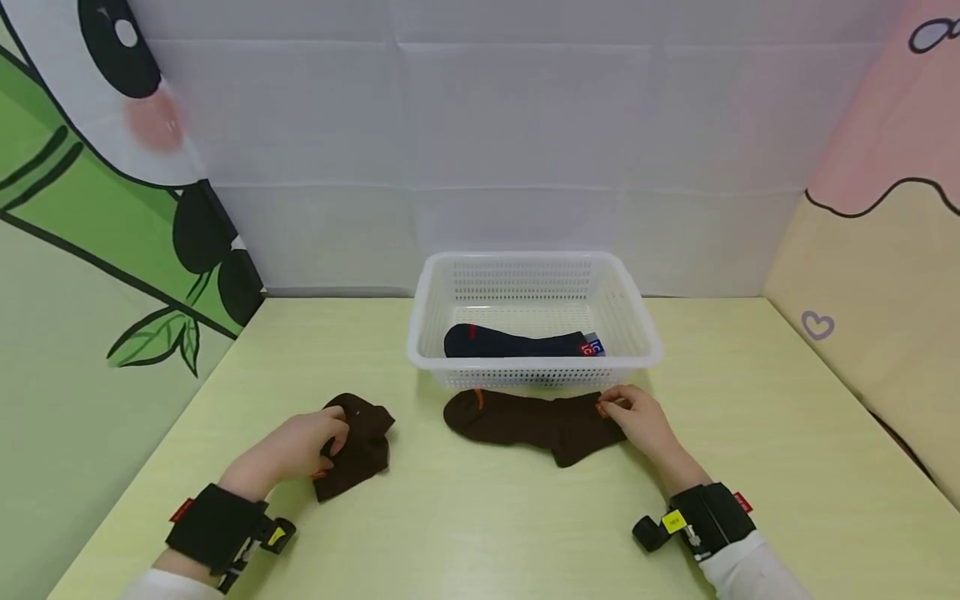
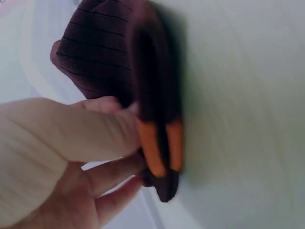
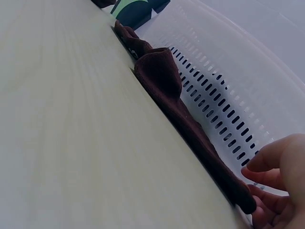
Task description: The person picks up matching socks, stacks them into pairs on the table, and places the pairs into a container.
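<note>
At the left, my left hand (image 1: 306, 446) pinches a folded brown sock (image 1: 367, 450). In the left wrist view the thumb presses on the ribbed sock (image 2: 97, 50) beside its orange band, with other fingers behind it. A second brown sock (image 1: 517, 418) lies stretched out on the table, its orange-marked toe end to the left. My right hand (image 1: 636, 417) holds this sock's right end, fingers curled at an orange mark. From the right wrist, the sock (image 3: 190, 129) runs along the basket's side, with the fingertips right at its near end.
Just behind the flat sock stands a white perforated plastic basket (image 1: 536, 363). Inside it lies a dark navy sock (image 1: 517, 343) with a red mark and a small red and blue label. Printed cloth walls border the pale wooden table (image 1: 480, 533).
</note>
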